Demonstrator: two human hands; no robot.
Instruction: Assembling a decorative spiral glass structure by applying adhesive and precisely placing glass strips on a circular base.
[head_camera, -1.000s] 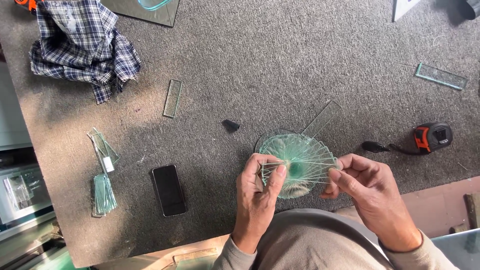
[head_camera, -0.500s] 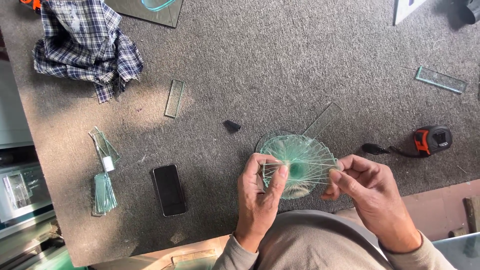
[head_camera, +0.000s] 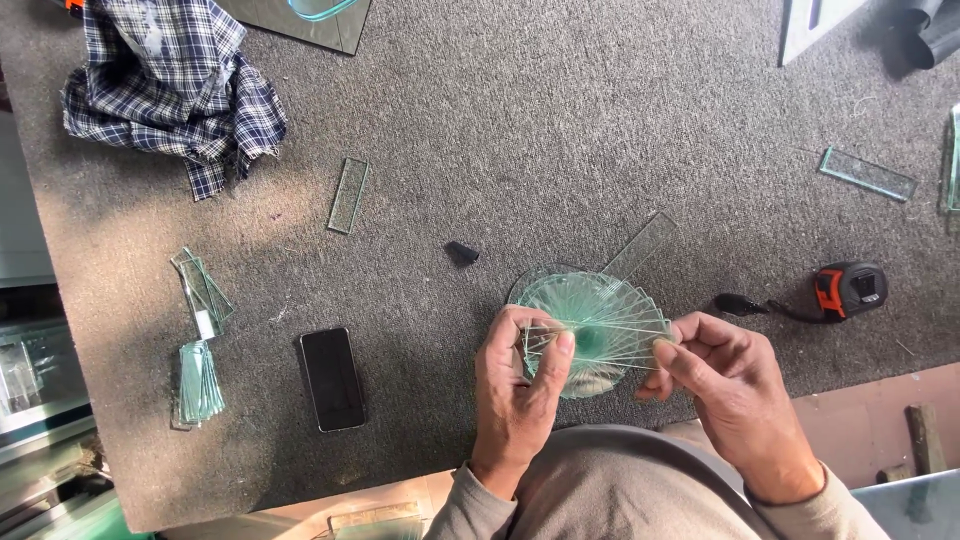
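Pale green glass: a fan of thin glass strips (head_camera: 592, 330), splayed into a round rosette, sits low and right of centre on the grey carpeted table (head_camera: 560, 120), raised slightly between both hands. Left hand (head_camera: 515, 390) pinches the fan's edge at 9 o'clock, thumb on top, fingers curled beneath. Right hand (head_camera: 725, 385) pinches the strip ends at 3 o'clock between thumb and forefinger, the other fingers folded. Whether the fan's underside touches the carpet: cannot tell.

Outward from the fan:
- 1 o'clock, just beside: a single long glass strip (head_camera: 642, 245) lying flat, angled, its lower end under the fan.
- 11 o'clock, near: a small dark chip (head_camera: 461, 252).
- 3 o'clock, beyond the right hand: black and orange tape measure (head_camera: 850, 288) with a dark strap trailing towards the fan.
- 9 o'clock, well apart: black phone (head_camera: 332, 378), screen dark, lying flat.
- Further at 9 o'clock, near the table's left edge: a stack of short glass pieces (head_camera: 200, 382), and above it a few loose crossed pieces (head_camera: 203, 290).
- 10 o'clock: one short glass strip (head_camera: 348, 195) lying alone.
- Far 10 o'clock corner: crumpled plaid shirt (head_camera: 165, 85).
- 2 o'clock, far right: another glass strip (head_camera: 867, 173).
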